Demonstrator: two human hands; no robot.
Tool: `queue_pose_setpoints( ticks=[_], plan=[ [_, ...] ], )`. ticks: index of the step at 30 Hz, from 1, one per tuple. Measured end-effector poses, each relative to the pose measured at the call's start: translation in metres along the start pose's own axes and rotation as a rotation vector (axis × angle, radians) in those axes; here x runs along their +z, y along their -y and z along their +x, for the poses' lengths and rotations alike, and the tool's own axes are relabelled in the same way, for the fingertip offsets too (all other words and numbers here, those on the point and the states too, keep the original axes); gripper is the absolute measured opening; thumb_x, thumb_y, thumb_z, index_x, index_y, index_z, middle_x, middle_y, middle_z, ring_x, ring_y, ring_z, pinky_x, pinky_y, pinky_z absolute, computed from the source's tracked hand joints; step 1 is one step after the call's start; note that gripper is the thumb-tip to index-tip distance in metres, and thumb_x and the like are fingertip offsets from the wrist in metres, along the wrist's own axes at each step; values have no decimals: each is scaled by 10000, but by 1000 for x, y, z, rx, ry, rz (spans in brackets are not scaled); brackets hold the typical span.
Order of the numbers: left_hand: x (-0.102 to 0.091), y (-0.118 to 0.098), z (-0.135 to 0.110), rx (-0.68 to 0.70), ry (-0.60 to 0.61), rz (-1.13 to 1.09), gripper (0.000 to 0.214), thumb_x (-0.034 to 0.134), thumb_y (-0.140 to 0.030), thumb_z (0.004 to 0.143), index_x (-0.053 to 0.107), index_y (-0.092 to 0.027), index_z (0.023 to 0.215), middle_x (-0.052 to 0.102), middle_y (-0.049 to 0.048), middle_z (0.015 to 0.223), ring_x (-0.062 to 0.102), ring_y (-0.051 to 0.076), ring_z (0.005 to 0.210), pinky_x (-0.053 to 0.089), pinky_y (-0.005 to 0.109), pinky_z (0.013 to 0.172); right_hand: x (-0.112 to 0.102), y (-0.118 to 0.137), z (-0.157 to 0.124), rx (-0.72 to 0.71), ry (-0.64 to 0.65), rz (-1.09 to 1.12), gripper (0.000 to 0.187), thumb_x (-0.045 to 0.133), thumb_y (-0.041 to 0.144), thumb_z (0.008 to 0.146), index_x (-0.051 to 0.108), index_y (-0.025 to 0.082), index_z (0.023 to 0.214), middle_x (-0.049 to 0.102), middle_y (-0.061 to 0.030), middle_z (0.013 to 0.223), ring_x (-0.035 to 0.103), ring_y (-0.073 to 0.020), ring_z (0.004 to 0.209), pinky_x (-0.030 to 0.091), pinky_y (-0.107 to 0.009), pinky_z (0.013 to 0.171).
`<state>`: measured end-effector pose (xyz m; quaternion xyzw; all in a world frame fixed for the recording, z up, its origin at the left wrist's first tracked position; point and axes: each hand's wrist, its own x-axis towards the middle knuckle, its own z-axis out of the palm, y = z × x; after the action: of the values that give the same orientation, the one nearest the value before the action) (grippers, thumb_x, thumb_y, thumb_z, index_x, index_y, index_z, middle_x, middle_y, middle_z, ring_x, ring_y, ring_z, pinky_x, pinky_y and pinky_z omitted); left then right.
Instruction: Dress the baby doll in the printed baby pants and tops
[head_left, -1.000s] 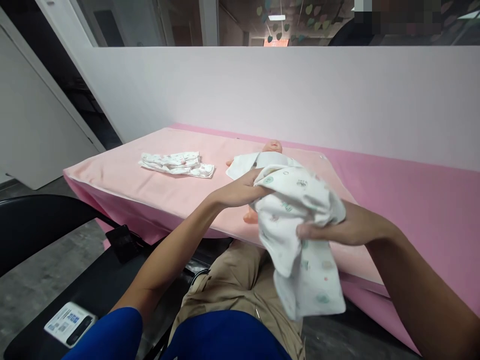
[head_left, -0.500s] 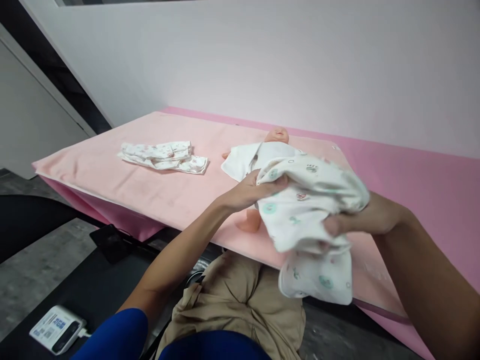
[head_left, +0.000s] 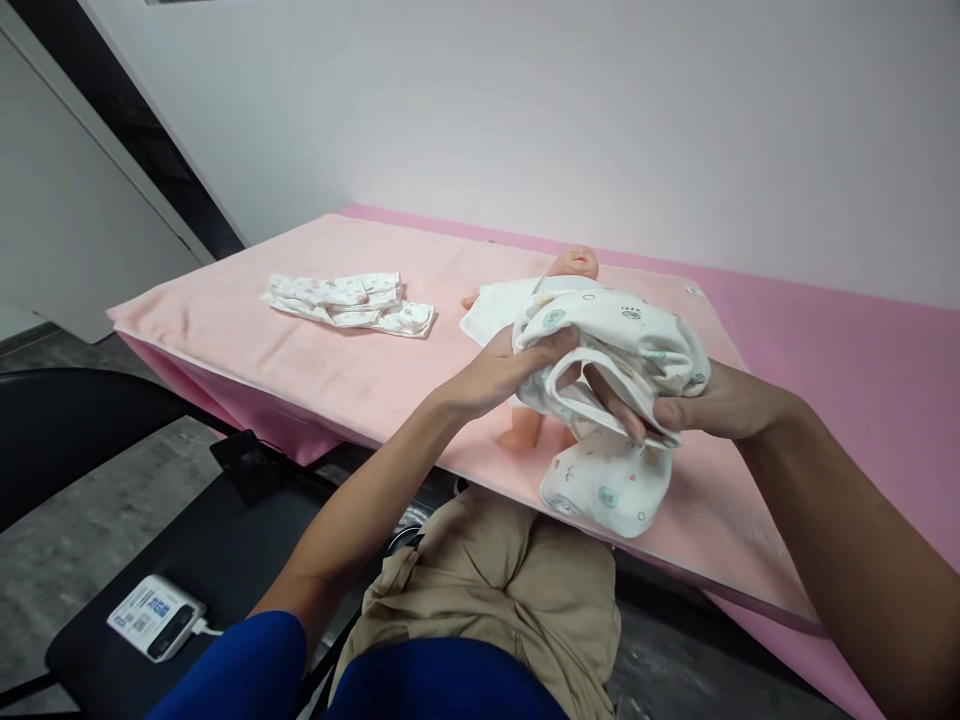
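Observation:
Between my hands hangs a white baby garment (head_left: pixel 607 490) printed with small green and red figures, bunched up so that a bound, round opening faces me. My left hand (head_left: pixel 517 370) grips its left side. Closed on its right side is my right hand (head_left: pixel 712 405), thumb on the bound edge; some fingers show inside the opening. Behind the garment a baby doll (head_left: pixel 577 262) lies on its back, head toward the wall and legs toward me. The doll wears a white top (head_left: pixel 495 305); the held cloth hides much of its body.
Folded printed baby clothes (head_left: pixel 349 303) lie left on the pink padded table (head_left: pixel 300 380). A white wall stands behind it. At lower left, a black chair (head_left: pixel 247 550) holds a white device (head_left: pixel 156 617) with a cable and a dark flat object (head_left: pixel 251 465).
The garment has been gathered and turned, so its bound opening now faces me. Its hanging end has risen. My right hand has moved slightly left and up; the view has shifted a little.

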<state>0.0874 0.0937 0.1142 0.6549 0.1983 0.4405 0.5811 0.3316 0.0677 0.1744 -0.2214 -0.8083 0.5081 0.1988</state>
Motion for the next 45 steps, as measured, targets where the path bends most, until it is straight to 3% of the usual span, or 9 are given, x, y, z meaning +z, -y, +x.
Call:
queue_pose_setpoints(
  ticks=[3, 7, 10, 15, 19, 25, 33, 38, 45],
  plan=[
    [-1, -2, -5, 31, 46, -27, 509, 759, -593, 923, 696, -228, 1272, 735, 111, 1334, 629, 343, 1358, 564, 443, 1095, -1, 0, -7, -43, 72, 45, 349, 768, 540, 943, 748, 209, 834, 663, -7, 668, 607, -154, 594, 569, -270, 626],
    [-1, -8, -6, 96, 210, -94, 655, 796, -655, 868, 664, -231, 1350, 718, 136, 1371, 636, 351, 1357, 552, 480, 1130, 3, 0, -17, -29, -206, 102, 462, 749, 597, 945, 623, 231, 693, 493, 38, 523, 462, -132, 483, 545, -281, 598],
    [6, -22, -4, 136, 307, -17, 769, 916, -608, 753, 665, -221, 1369, 739, 134, 1298, 657, 367, 1327, 556, 517, 1123, 9, 9, -17, 12, -309, 69, 504, 746, 650, 929, 585, 229, 704, 493, 22, 579, 504, -154, 568, 534, -294, 617],
    [20, -47, 7, 144, 337, 157, 597, 954, -383, 756, 712, -189, 1266, 765, 118, 1234, 702, 337, 1260, 543, 511, 1146, 6, 35, -6, 78, -449, 29, 393, 764, 578, 958, 643, 220, 849, 539, 13, 674, 572, -157, 669, 514, -261, 615],
    [20, -48, 18, 141, 176, 265, 522, 862, -392, 841, 689, -178, 1285, 736, 118, 1346, 666, 325, 1314, 534, 474, 1137, -7, 44, -2, 78, -466, 43, 364, 789, 537, 955, 657, 206, 885, 690, -11, 842, 656, -164, 780, 544, -266, 690],
    [19, -22, 18, 116, -163, 337, 215, 659, -325, 933, 691, -180, 1088, 765, 92, 1241, 665, 311, 1222, 532, 448, 1083, -6, 22, -10, 179, -414, -130, 510, 879, 419, 858, 712, 280, 1319, 748, -58, 1286, 698, -281, 1153, 596, -376, 914],
    [24, 7, -2, -39, -215, 450, 465, 672, -354, 937, 640, -170, 1363, 704, 133, 1382, 643, 347, 1289, 503, 478, 1111, 14, -19, 2, 358, -765, -347, 336, 719, 507, 911, 756, 194, 1028, 775, -81, 988, 711, -312, 966, 573, -444, 873],
    [25, 6, -24, -154, -298, 580, 325, 534, -378, 1019, 671, -231, 1276, 754, 79, 1268, 690, 317, 1175, 542, 430, 1006, 32, -20, 13, 358, -709, -459, 303, 622, 492, 969, 732, 211, 953, 762, -51, 873, 699, -269, 880, 539, -395, 858],
    [32, 18, -74, -363, -377, 737, 240, 485, -346, 1029, 591, -244, 1219, 768, 90, 1195, 714, 324, 1152, 531, 419, 980, 60, -45, 19, 519, -468, -514, 161, 613, 338, 922, 735, 243, 878, 783, -5, 822, 713, -244, 852, 481, -309, 764]
  ],
)
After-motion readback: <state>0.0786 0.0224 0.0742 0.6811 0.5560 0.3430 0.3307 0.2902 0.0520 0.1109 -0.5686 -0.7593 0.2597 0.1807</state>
